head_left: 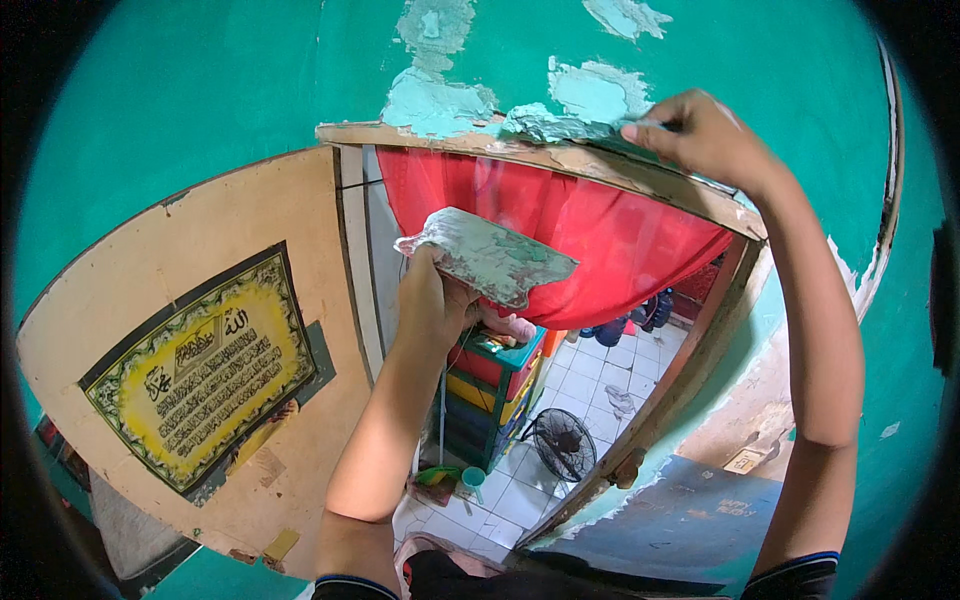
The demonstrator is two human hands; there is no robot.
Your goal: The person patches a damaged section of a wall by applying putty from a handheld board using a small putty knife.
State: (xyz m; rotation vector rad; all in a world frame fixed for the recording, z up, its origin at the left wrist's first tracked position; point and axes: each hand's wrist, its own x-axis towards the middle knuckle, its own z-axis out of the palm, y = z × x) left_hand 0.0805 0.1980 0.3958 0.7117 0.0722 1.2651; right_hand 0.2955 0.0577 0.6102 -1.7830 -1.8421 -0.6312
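Here's the left hand (432,278), closed on the left part of a putty-smeared board (505,255), up before the red curtain (615,225); lumpy putty (548,124) along the wooden beam's (560,158) top edge; and toward its right end, the right hand (700,135), fingers curled, contents unclear!

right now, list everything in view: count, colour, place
wall: 1, green, top and sides
filler patches: several, pale green, on wall
door frame: 1, brown, centre
curtain: 1, red, within frame
door: 1, tan, left
poster: 1, yellow and black, on door
drawers: 1 unit, multicoloured, below curtain
floor tiles: many, white, lower centre
fan: 1, black, right of drawers
mug: 1, teal, near drawers
board: 1, smeared pale green, before curtain
left hand: 1, bare, gripping board
right hand: 1, bare, at patches, tool unclear
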